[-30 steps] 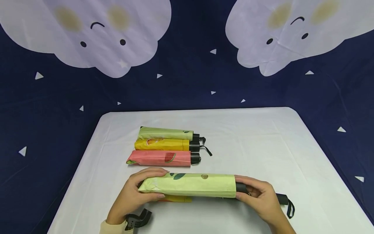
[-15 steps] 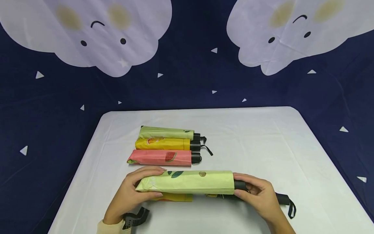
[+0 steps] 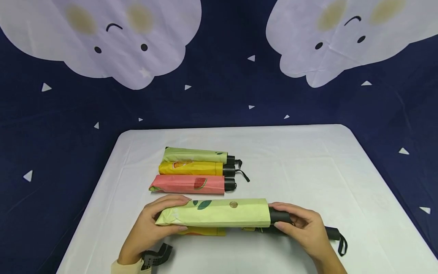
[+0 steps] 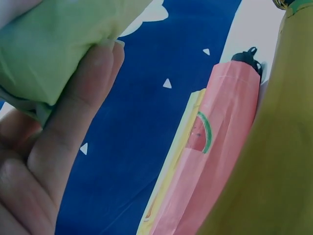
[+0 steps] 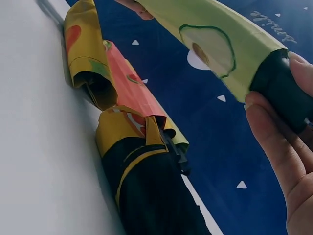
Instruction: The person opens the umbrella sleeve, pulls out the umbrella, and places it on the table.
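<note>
Your left hand (image 3: 147,224) grips the pointed end of a green avocado-print umbrella sleeve (image 3: 219,213), thumb along the near side and fingers over the far side. Your right hand (image 3: 304,228) pinches the black handle (image 3: 280,215) sticking out of the sleeve's other end, thumb against fingers. The sleeve lies level between your two hands, raised above the white table (image 3: 308,160). Below it, a yellow sleeve (image 5: 80,44) lies with its mouth open toward a dark umbrella with yellow trim (image 5: 151,191). Just beyond your hands, pink watermelon-print (image 3: 184,184), yellow (image 3: 202,168) and green (image 3: 191,155) umbrellas lie side by side.
</note>
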A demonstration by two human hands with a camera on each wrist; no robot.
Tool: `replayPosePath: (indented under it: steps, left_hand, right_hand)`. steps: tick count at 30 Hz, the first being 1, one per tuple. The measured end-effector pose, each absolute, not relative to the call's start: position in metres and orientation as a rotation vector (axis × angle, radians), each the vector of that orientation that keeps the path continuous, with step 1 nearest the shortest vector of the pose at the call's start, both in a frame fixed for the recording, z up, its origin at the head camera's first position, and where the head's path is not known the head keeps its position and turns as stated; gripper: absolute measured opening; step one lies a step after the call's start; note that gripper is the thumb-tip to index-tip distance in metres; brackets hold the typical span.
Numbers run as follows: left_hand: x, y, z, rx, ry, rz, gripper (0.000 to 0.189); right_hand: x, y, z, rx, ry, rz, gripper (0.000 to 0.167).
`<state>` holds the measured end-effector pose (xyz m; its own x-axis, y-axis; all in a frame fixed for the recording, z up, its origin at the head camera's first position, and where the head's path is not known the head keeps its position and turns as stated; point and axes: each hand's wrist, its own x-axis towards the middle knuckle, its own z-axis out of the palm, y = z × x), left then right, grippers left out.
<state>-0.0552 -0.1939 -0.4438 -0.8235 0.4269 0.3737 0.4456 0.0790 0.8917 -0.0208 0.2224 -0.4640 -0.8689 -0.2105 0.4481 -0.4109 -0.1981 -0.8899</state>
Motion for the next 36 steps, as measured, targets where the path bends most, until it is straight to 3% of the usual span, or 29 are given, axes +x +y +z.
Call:
replayPosePath:
  steps: [36]
  left_hand:
    - [-0.052, -0.228, -0.452, -0.860, -2.158, -1.900, 0.064]
  right_hand:
    - [-0.020, 0.250, -0.465, 0.790, -1.718, 2.228, 0.041]
